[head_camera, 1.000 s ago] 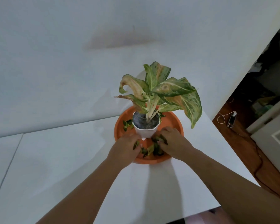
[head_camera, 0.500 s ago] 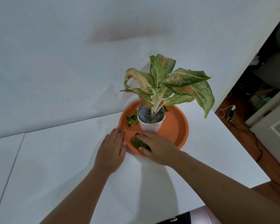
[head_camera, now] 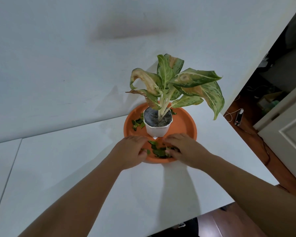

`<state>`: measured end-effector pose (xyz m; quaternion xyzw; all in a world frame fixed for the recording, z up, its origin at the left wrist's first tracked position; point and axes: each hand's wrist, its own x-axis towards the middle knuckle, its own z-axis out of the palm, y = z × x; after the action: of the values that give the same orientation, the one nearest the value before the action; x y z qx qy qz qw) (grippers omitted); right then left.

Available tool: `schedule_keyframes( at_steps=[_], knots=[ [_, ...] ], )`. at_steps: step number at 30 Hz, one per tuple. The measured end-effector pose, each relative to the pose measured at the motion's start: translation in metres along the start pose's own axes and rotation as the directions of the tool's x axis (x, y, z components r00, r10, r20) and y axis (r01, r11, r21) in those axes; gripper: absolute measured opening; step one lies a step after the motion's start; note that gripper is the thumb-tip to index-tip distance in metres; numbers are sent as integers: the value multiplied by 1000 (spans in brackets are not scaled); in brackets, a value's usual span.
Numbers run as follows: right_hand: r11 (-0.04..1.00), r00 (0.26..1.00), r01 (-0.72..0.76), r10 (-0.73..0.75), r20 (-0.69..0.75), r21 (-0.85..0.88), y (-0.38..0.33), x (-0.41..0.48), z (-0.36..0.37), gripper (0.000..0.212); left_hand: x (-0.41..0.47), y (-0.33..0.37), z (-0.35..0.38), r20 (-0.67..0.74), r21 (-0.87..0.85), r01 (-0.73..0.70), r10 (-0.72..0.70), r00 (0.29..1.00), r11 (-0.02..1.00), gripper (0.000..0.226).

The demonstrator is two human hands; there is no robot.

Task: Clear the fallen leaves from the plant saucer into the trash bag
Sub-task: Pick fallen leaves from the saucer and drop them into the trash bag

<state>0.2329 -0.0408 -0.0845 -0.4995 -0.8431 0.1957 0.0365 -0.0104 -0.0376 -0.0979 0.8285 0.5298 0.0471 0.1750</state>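
An orange plant saucer (head_camera: 184, 124) sits on the white table with a white pot (head_camera: 156, 130) and a variegated plant (head_camera: 176, 82) standing in it. A heap of green fallen leaves (head_camera: 158, 149) lies in the saucer's near part, and a smaller cluster of leaves (head_camera: 138, 122) lies left of the pot. My left hand (head_camera: 129, 151) and my right hand (head_camera: 184, 147) rest in the near rim area on either side of the heap, fingers curled and touching the leaves. No trash bag is in view.
The white table (head_camera: 75, 168) ends at its right edge close beside the saucer. Beyond it is a brown wood floor (head_camera: 256, 139) with a small device on a cable (head_camera: 239, 117) and a white door (head_camera: 290, 130). A white wall stands behind the plant.
My left hand has moved off the table beside the saucer onto the near rim. Both hands now flank the leaf heap, which shows between them.
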Motion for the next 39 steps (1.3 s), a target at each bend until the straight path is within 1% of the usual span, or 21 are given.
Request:
schedule_keyframes(
  at_steps=[1,3,4,6,9,11,14,17,19,20,22,23,25,29,33,37,39],
  knots=[
    [998,998,-60,60,20,3,5,3,-3,49,5,2,-1,38,-47,25,-23,999,999,48],
    [989,982,-150,148,118,13,10,10,-7,59,14,6,-3,116,-99,66,-55,992,993,55],
    [985,975,-170,164,149,29,10,14,-8,62,18,8,-2,147,-115,82,-65,987,990,61],
    [977,972,-188,171,163,97,7,21,-7,63,24,14,-3,179,-139,115,-89,980,984,70],
    [968,977,-186,164,139,167,0,25,-1,51,30,22,-1,185,-192,145,-110,977,971,77],
    [964,980,-172,147,136,201,-2,25,4,47,32,24,2,165,-228,134,-98,981,964,76],
    [952,979,-181,151,138,245,1,22,1,53,34,22,4,170,-257,146,-104,980,955,73],
    [945,969,-238,215,122,223,5,23,-4,58,37,19,6,153,-268,179,-142,978,947,78],
    [946,964,-253,230,132,201,2,26,-4,54,40,19,8,122,-257,165,-138,983,952,71],
    [950,965,-247,224,136,193,-1,28,-1,51,42,20,9,105,-254,156,-133,986,955,60],
    [958,973,-216,197,117,190,-8,29,4,43,42,25,10,55,-259,131,-121,991,957,28],
    [960,978,-202,186,98,193,-10,29,6,41,42,26,11,34,-268,120,-115,993,956,23],
    [961,982,-188,179,60,203,-11,28,8,37,41,28,13,23,-282,132,-131,991,950,21],
    [962,983,-179,181,8,205,-10,27,11,34,38,29,16,-33,-226,154,-165,986,962,12],
    [965,978,-206,208,3,165,-12,30,10,30,39,31,17,-71,-232,191,-212,975,954,6],
    [953,979,-201,203,18,225,-13,27,3,41,38,27,13,-50,-244,204,-222,974,948,7],
    [960,982,-189,188,24,205,-11,24,-2,36,38,22,8,-5,-206,181,-186,982,962,7]
  ],
)
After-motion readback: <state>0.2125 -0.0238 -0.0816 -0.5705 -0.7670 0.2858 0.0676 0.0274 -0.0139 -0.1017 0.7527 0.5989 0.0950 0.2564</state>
